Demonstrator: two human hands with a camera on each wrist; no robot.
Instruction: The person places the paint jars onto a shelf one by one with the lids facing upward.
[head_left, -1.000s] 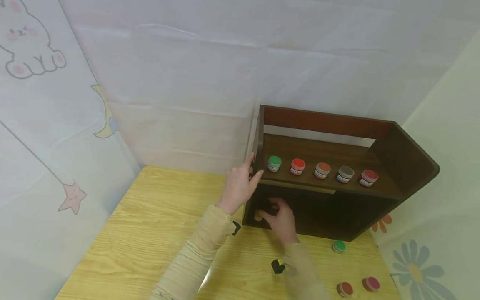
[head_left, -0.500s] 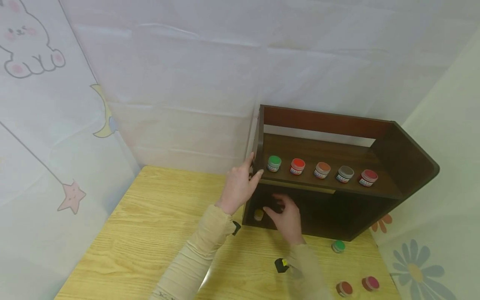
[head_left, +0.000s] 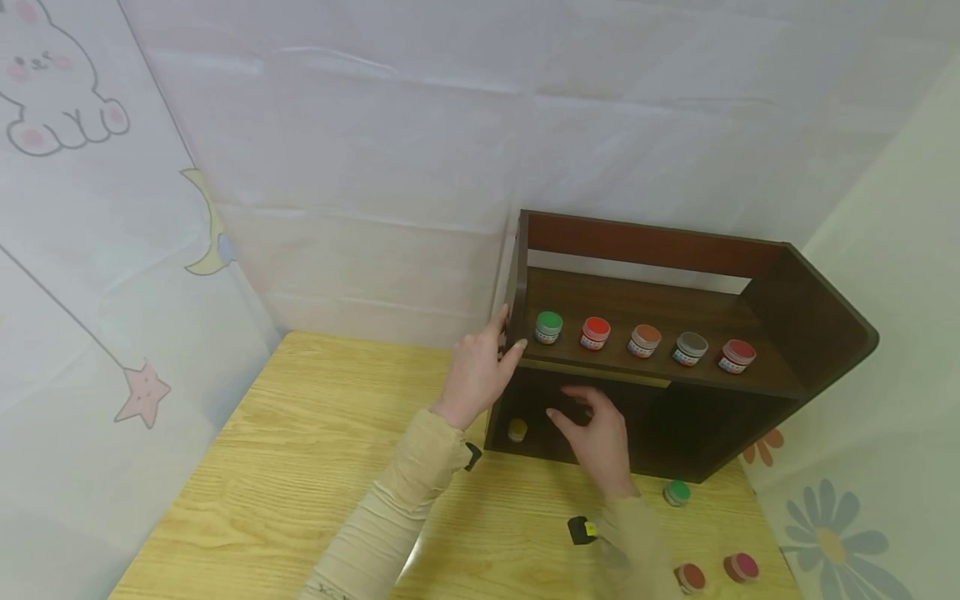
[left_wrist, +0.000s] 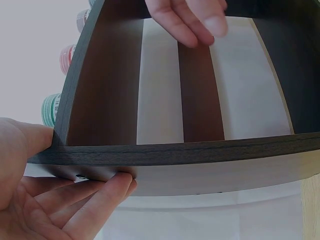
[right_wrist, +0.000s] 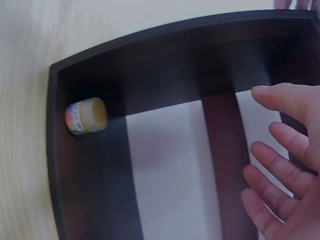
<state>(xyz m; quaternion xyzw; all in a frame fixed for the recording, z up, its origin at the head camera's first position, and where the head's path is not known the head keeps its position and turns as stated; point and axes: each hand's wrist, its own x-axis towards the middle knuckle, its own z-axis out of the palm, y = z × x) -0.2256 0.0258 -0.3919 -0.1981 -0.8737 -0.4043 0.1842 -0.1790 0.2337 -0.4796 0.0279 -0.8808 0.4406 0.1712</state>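
Note:
A dark brown two-level shelf [head_left: 630, 287] stands on the wooden table. My left hand [head_left: 476, 379] holds its left side panel; in the left wrist view the thumb lies at the front edge and the fingers reach along the outer face. A small jar with a yellow lid [head_left: 517, 430] sits upright in the lower compartment, near the left wall. To the right of this jar and apart from it, my right hand [head_left: 600, 433] hovers before the compartment with spread, slightly bent fingers, holding nothing. The right wrist view shows the same yellow jar [right_wrist: 87, 116] in its corner.
Along the upper level stand several jars in a row: green [head_left: 548, 327], red [head_left: 596, 333], orange-brown [head_left: 644, 341], grey [head_left: 690, 348] and dark red [head_left: 737, 356]. On the table [head_left: 300, 450] at right are a green jar [head_left: 677, 493], a brownish-red jar [head_left: 689, 577] and a magenta jar [head_left: 742, 567].
My right hand has let go of the yellow jar and drawn away to the right, fingers opening. The jar stays at the lower left. My left hand has kept its place.

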